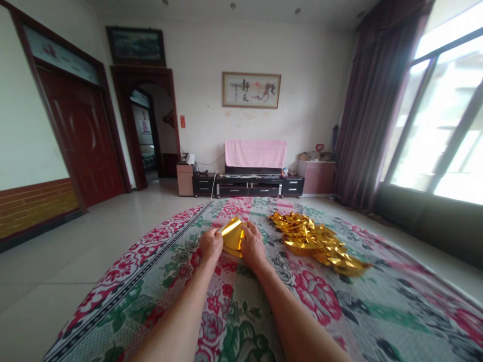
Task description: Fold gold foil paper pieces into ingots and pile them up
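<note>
Between my two hands is a sheet of shiny gold foil paper, partly folded and curved at its lower edge. My left hand grips its left side with the fingers closed. On the right side, my right hand pinches the same paper near its edge. The fingertips behind the paper are partly hidden. To the right of my hands lies a heap of folded gold foil paper pieces, spread in a slanting row on the floral cloth.
Beyond the cloth's far edge stands a low black TV cabinet with a pink cloth draped over something on it. Tiled floor runs along the left. Dark curtains and a window are at the right.
</note>
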`<state>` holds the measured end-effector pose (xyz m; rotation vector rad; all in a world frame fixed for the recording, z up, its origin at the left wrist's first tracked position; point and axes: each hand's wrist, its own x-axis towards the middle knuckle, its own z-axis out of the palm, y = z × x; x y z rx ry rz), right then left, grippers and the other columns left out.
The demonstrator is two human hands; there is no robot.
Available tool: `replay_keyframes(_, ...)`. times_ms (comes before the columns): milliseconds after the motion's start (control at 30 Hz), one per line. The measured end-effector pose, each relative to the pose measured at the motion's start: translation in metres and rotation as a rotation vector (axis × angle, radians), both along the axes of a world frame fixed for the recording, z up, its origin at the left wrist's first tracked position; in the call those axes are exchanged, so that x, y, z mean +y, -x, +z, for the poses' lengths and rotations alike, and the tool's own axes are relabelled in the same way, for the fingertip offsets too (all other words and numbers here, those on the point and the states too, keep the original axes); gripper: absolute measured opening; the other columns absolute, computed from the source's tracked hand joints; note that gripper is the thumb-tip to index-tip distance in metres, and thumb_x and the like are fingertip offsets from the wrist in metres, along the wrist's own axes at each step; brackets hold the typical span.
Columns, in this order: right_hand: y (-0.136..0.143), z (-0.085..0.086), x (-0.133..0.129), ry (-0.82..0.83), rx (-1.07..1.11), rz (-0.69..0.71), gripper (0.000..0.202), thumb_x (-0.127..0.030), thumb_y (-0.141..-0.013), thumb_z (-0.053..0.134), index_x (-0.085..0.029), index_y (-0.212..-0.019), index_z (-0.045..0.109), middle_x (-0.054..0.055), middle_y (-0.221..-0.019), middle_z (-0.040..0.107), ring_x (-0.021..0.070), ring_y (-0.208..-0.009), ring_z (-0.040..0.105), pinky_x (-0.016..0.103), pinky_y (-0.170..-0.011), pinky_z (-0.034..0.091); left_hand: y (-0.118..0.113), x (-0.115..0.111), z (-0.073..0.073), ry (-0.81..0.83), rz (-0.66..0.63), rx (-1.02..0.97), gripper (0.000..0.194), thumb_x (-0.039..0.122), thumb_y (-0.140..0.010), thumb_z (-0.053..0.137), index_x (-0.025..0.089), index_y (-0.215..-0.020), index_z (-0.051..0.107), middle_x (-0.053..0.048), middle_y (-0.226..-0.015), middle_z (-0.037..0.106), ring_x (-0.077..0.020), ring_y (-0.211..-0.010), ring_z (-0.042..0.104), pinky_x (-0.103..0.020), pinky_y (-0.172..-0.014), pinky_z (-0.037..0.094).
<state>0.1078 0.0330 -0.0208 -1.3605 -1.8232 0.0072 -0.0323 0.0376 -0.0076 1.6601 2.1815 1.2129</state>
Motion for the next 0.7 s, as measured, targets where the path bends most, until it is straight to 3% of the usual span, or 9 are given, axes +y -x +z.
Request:
replay_keyframes(100,0.000,0.002,-0.009,0.020,-0.166,0.072,0.029,-0.019,-0.080,0.041,-0.026,-0.098,0.063,0.002,-0.127,0.047,0.0235,-0.119,0.032,0.042,-0.094,0.027,0.005,0.000,-0.001,-0.008,0.000,-0.021,0.030,0.022,-0.079,0.043,0.018,-0.095,0.069,-0.009,-0.092,0.069,-0.0165,-0.080,0.061,-0.020,-0.065,0.038)
replay_keyframes(233,0.004,0.009,-0.021,0.046,-0.247,0.115,0.026,-0.035,-0.084,0.040,-0.027,-0.096,0.062,0.001,-0.120,0.054,0.0261,-0.120,0.028,0.054,-0.095,0.013,0.013,-0.002,0.001,-0.002,0.018,-0.043,0.032,0.022,-0.079,0.042,0.016,-0.097,0.068,-0.009,-0.090,0.069,-0.0161,-0.078,0.060,-0.020,-0.063,0.037)
replay_keyframes(333,0.006,0.012,-0.027,0.047,-0.287,0.135,0.026,-0.042,-0.082,0.044,-0.027,-0.093,0.063,0.001,-0.114,0.057,0.0273,-0.119,0.027,0.055,-0.095,0.008,0.018,-0.002,0.000,0.005,0.040,-0.031,0.033,0.023,-0.078,0.041,0.015,-0.095,0.068,-0.010,-0.085,0.069,-0.0167,-0.075,0.060,-0.021,-0.061,0.036)
replay_keyframes(567,0.010,0.016,-0.030,0.078,-0.386,0.128,0.025,-0.033,-0.086,0.040,-0.028,-0.086,0.064,0.003,-0.097,0.061,0.0262,-0.118,0.027,0.055,-0.095,0.002,0.023,0.005,-0.005,0.051,0.109,-0.003,0.033,0.030,-0.078,0.040,0.017,-0.082,0.070,-0.010,-0.078,0.069,-0.0173,-0.070,0.060,-0.022,-0.057,0.035)
replay_keyframes(700,0.013,0.018,-0.032,0.063,-0.384,0.115,0.024,-0.043,-0.080,0.049,-0.026,-0.089,0.063,0.004,-0.098,0.059,0.0268,-0.113,0.031,0.055,-0.095,0.002,0.023,0.006,-0.002,0.100,0.169,0.020,0.039,0.039,-0.077,0.041,0.014,-0.080,0.070,-0.013,-0.081,0.069,-0.0208,-0.074,0.062,-0.024,-0.058,0.037)
